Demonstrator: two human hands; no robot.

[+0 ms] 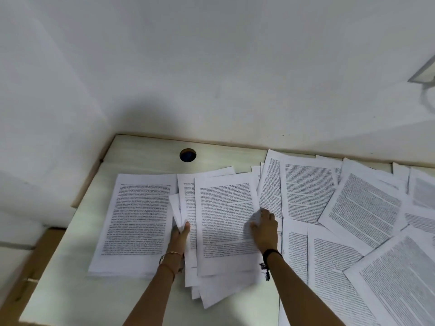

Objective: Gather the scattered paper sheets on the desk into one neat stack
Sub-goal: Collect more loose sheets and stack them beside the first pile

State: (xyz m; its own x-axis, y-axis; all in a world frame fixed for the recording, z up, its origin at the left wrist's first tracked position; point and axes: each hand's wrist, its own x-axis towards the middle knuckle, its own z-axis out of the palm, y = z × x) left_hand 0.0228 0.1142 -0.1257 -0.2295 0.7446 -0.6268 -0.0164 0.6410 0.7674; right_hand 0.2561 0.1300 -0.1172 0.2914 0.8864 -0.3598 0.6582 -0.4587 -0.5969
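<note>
Loose pile (226,222): printed sheets, fanned and skewed, lying mid-desk; the lower corners splay toward the near edge.
Handling: the sheets are judged light, limp and slippery on one another; a single sheet is expected to bend when lifted by one corner and to crease easily.
Hold points: the two long edges of the pile are recommended, so that the sheets can be squeezed inward and squared.
Left hand (180,234): the left long edge of the pile is pinched; the thumb is laid on top and the fingers are hidden beneath the paper.
Right hand (264,229): laid palm-down with fingers spread on the right long edge of the pile; nothing is seen to be enclosed.
Squared stack (138,220): set just beside the pile, toward the desk's left edge; its sides appear aligned.
Scattered sheets (353,208): overlapped at many angles over the right part, reaching the far edge.
Desk (58,290): pale, smooth top; low friction is judged, so sheets may be slid.
Cable hole (187,155): located near the far-left corner, clear of the paper.
Wall (211,67): plain white, met by the far and left edges.
</note>
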